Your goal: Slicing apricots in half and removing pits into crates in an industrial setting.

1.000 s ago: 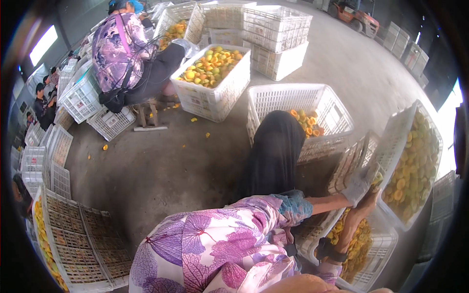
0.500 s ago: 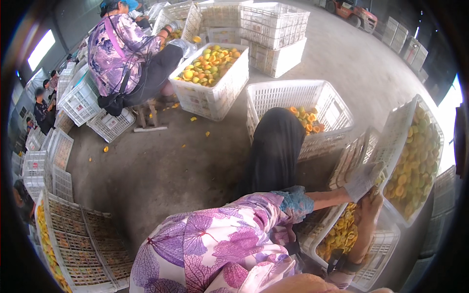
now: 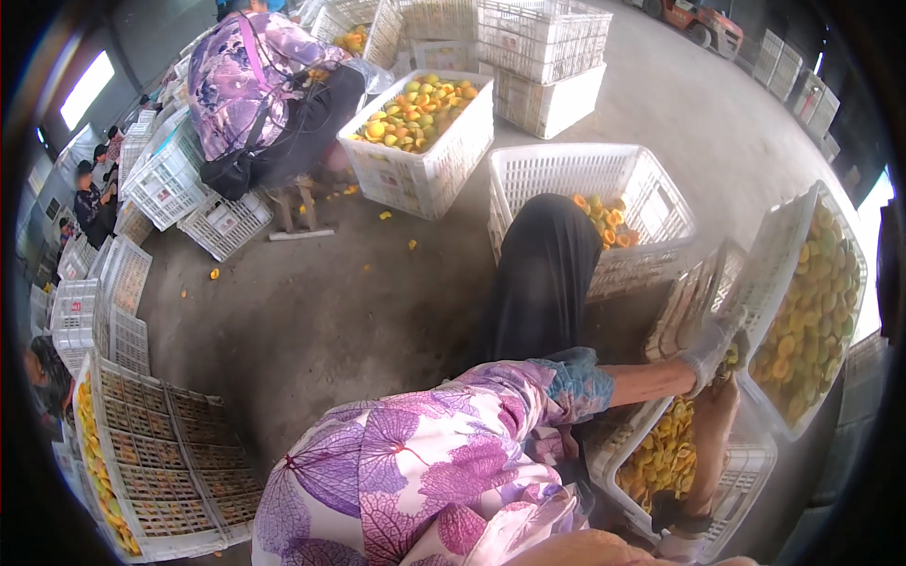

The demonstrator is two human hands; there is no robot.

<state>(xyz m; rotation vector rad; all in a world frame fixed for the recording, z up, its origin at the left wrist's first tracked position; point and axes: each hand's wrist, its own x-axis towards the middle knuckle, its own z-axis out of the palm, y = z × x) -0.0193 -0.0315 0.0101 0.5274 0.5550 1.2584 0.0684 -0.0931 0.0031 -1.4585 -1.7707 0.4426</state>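
My left hand (image 3: 710, 347), in a white glove at the end of a purple floral sleeve, grips the near edge of a white mesh tray (image 3: 788, 245). The tray is tilted steeply and covered with yellow fruit halves (image 3: 812, 321). My right hand (image 3: 727, 389) reaches up on a bare forearm to the tray's lower edge, and its fingers are hidden there. Under both hands stands a white plastic crate (image 3: 746, 472) holding more yellow fruit halves (image 3: 661, 453).
A white crate (image 3: 585, 174) with a few orange fruits stands behind a black cloth-covered shape (image 3: 547, 274). Farther back is a full crate of whole fruit (image 3: 420, 118), with a seated person (image 3: 255, 94) beside it. Flat mesh trays (image 3: 160, 462) lie at the left, and stacked crates (image 3: 543, 47) stand at the back.
The tray stays tilted in my hands over the crate. The person at the back has leaned a little further forward. Little else differs.
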